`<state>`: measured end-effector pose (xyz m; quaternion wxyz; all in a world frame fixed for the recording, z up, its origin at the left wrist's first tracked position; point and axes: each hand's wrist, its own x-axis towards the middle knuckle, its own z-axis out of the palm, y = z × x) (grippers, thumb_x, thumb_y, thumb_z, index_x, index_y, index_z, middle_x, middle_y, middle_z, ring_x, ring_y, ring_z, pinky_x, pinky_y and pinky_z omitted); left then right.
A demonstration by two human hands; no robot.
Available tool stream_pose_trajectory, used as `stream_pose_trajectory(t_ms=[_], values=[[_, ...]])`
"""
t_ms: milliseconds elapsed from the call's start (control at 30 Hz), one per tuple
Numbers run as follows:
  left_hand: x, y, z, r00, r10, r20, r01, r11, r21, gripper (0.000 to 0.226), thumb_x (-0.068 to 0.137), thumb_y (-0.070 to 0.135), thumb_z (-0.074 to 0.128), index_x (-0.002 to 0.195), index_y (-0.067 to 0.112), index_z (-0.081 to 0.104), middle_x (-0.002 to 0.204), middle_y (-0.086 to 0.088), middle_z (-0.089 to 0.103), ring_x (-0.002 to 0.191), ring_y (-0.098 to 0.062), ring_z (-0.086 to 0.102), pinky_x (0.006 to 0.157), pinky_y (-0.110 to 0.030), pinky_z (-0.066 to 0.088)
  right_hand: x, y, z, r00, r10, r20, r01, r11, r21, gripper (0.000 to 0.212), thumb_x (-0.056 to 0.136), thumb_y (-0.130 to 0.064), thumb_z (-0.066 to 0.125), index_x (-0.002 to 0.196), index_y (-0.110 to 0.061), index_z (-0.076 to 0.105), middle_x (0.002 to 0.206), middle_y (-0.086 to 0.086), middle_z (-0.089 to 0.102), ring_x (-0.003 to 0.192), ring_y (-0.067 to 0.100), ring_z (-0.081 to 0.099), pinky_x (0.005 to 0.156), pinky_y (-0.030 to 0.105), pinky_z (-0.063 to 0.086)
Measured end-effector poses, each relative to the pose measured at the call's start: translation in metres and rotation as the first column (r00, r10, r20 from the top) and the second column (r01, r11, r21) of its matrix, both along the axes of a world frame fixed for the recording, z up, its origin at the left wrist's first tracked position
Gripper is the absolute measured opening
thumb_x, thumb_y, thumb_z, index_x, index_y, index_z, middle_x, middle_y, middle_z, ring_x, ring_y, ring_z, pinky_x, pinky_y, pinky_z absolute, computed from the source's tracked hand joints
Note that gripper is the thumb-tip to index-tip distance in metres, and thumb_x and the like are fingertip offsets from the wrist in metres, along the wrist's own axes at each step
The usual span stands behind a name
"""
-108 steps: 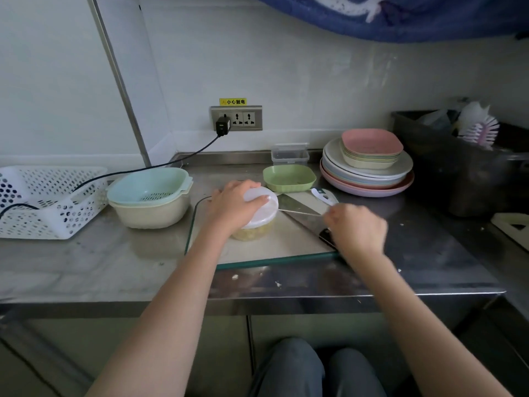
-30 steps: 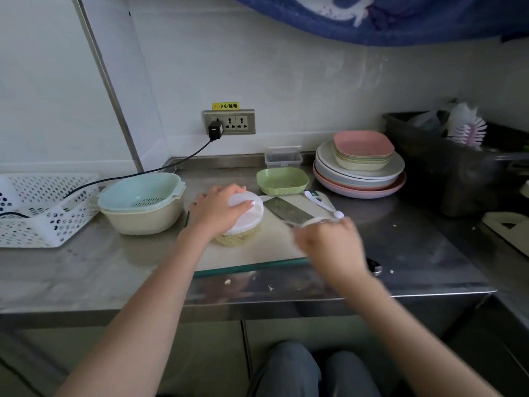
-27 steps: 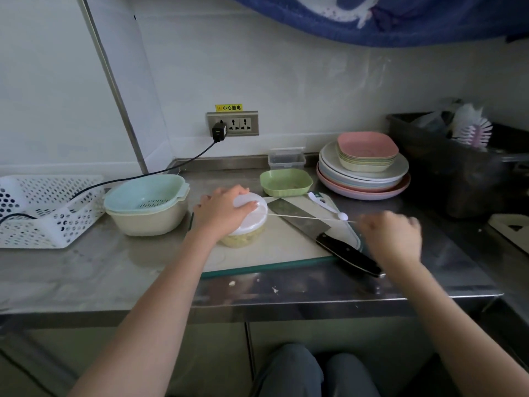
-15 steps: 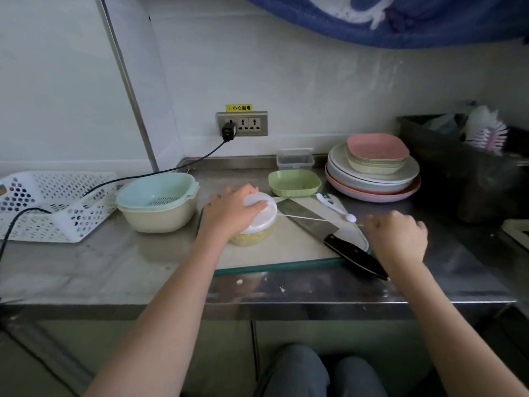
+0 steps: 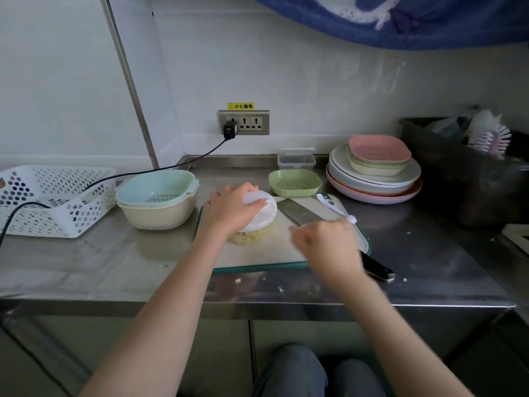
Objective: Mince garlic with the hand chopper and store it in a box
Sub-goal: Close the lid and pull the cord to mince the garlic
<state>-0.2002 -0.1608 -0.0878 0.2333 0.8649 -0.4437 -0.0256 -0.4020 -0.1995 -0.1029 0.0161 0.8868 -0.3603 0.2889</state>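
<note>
My left hand (image 5: 233, 209) is clamped over the white lid of the hand chopper (image 5: 256, 222), fingers curled round its rim; the chopper stands on the cutting board (image 5: 257, 253) at about twelve o'clock from me, with pale minced garlic (image 5: 252, 237) showing through its clear cup. My right hand (image 5: 326, 245) sits at three o'clock of the chopper, blurred and curled — what it holds I cannot tell. A knife (image 5: 300, 214) lies under it on the board. The clear storage box (image 5: 296, 161) waits at one o'clock by the wall, behind a green dish (image 5: 294, 183).
</note>
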Motion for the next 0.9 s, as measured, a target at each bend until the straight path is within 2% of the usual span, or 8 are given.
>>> stream_pose_trajectory(t_ms=[67,233,300,400,600,700,800,900], values=[[0.001,0.004,0.002,1.000,-0.011,-0.011,0.011,1.000,-0.001,0.042,0.087,0.064,0.046,0.124,0.045,0.048,0.137,0.001,0.043,0.124,-0.034,0.038,0.096,-0.043,0.027,-0.003,0.000,-0.001,1.000,0.014,0.000,-0.014,1.000,0.002,0.051,0.083,-0.026,0.049,0.043,-0.012,0.022,0.038,-0.003,0.011,0.037,0.025,0.020,0.058,0.028,0.029],[0.000,0.004,0.004,1.000,-0.007,0.008,0.007,1.000,0.006,0.044,0.087,0.065,0.045,0.127,0.044,0.048,0.138,0.000,0.043,0.124,-0.034,0.037,0.097,-0.043,0.027,-0.065,-0.051,0.010,0.853,-0.497,-0.161,0.519,0.840,0.157,0.029,0.089,-0.018,0.045,0.075,-0.012,0.070,0.075,0.007,0.065,0.076,0.028,0.059,0.073,0.032,0.029],[-0.001,0.003,0.003,1.000,0.001,0.017,-0.001,1.000,0.010,0.045,0.087,0.065,0.045,0.127,0.044,0.047,0.138,-0.001,0.043,0.124,-0.034,0.037,0.096,-0.043,0.028,-0.030,-0.027,0.010,0.912,-0.364,-0.187,0.388,0.916,0.107,0.029,0.089,-0.016,0.047,0.067,-0.013,0.065,0.070,0.006,0.065,0.069,0.026,0.060,0.071,0.032,0.029],[-0.001,0.004,0.002,1.000,0.005,0.007,-0.005,1.000,0.005,0.045,0.086,0.065,0.046,0.126,0.045,0.047,0.140,0.000,0.042,0.124,-0.035,0.038,0.098,-0.043,0.028,0.012,0.018,0.006,0.993,-0.092,-0.080,0.092,0.996,-0.007,0.051,0.088,-0.021,0.052,0.043,-0.017,0.026,0.040,-0.003,0.026,0.040,0.018,0.026,0.065,0.031,0.027],[0.000,0.000,0.002,1.000,0.007,0.007,-0.007,1.000,0.010,0.044,0.086,0.066,0.045,0.124,0.045,0.048,0.137,-0.001,0.044,0.122,-0.034,0.040,0.098,-0.043,0.028,-0.072,-0.050,0.021,0.853,-0.513,-0.098,0.522,0.834,0.177,0.030,0.092,-0.016,0.045,0.079,-0.007,0.071,0.081,0.014,0.067,0.084,0.032,0.062,0.073,0.033,0.031],[-0.003,-0.002,0.002,1.000,0.009,0.016,-0.009,1.000,0.012,0.044,0.086,0.067,0.044,0.124,0.045,0.048,0.137,-0.001,0.044,0.123,-0.034,0.039,0.098,-0.044,0.028,-0.019,-0.008,0.014,0.951,-0.292,-0.105,0.305,0.940,0.150,0.031,0.090,-0.015,0.051,0.061,-0.010,0.062,0.058,0.007,0.056,0.064,0.030,0.056,0.065,0.031,0.030],[-0.001,0.001,0.004,1.000,0.000,-0.005,0.000,1.000,0.010,0.043,0.086,0.065,0.046,0.125,0.045,0.049,0.139,0.001,0.043,0.126,-0.034,0.037,0.100,-0.044,0.025,0.001,0.020,0.009,0.994,-0.105,-0.040,0.109,0.989,0.104,0.052,0.091,-0.020,0.052,0.045,-0.014,0.027,0.044,-0.001,0.029,0.048,0.027,0.036,0.063,0.032,0.027],[0.000,0.003,0.003,1.000,-0.004,-0.002,0.004,1.000,-0.003,0.042,0.086,0.065,0.046,0.123,0.045,0.050,0.137,0.001,0.045,0.124,-0.033,0.038,0.100,-0.044,0.026,-0.048,-0.036,0.007,0.920,-0.391,0.021,0.368,0.880,0.302,0.039,0.094,-0.023,0.042,0.062,-0.010,0.061,0.071,0.015,0.063,0.072,0.033,0.057,0.070,0.033,0.030]])
